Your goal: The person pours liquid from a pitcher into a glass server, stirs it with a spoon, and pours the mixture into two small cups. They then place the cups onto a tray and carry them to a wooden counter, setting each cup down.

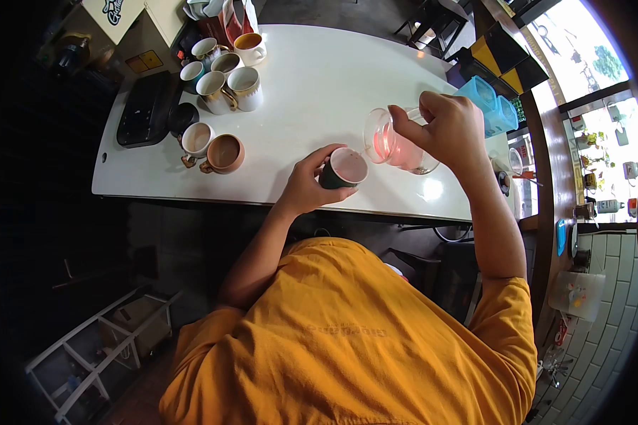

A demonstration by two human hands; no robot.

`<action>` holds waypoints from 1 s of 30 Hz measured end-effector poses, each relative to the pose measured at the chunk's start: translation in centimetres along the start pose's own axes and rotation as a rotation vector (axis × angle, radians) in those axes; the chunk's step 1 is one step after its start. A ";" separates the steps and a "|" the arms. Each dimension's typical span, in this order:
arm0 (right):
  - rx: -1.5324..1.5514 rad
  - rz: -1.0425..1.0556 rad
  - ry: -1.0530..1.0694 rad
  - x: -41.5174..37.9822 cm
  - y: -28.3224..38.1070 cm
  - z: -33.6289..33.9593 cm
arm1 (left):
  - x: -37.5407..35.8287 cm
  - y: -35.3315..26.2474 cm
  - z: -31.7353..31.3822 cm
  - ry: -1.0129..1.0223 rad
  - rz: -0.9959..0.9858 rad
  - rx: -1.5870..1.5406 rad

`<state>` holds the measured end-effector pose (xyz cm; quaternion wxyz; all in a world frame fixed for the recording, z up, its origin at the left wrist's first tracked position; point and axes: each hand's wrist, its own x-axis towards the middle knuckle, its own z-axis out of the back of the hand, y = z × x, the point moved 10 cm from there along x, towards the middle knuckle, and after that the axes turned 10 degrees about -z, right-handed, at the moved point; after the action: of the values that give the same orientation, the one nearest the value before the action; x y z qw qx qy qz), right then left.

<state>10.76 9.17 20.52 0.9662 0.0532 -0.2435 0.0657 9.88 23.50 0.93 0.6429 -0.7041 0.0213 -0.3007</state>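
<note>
A dark cup with a pale inside [349,166] is held in my left hand [307,183], fingers on its far side and thumb on its near side, over the white table's front part. To its right, my right hand [446,131] grips a clear glass pitcher [402,152] with pink liquid in it. The pitcher is tilted, its mouth toward the cup and close to the cup's rim. Whether liquid is flowing between them is too small to tell.
On the white table [312,78], several mugs [244,88] cluster at the back left. A brown mug [225,154] and a white one [198,139] stand nearer. A black device [147,110] is at the left, blue containers [502,113] at the right.
</note>
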 end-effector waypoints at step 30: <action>0.054 0.068 -0.080 -0.9 1.2 0.8 | 0.6 0.1 -1.0 0.050 0.047 0.018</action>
<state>9.46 10.17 20.90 0.9512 0.0736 -0.2815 0.1028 9.94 22.31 1.05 0.6554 -0.6897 0.0511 -0.3035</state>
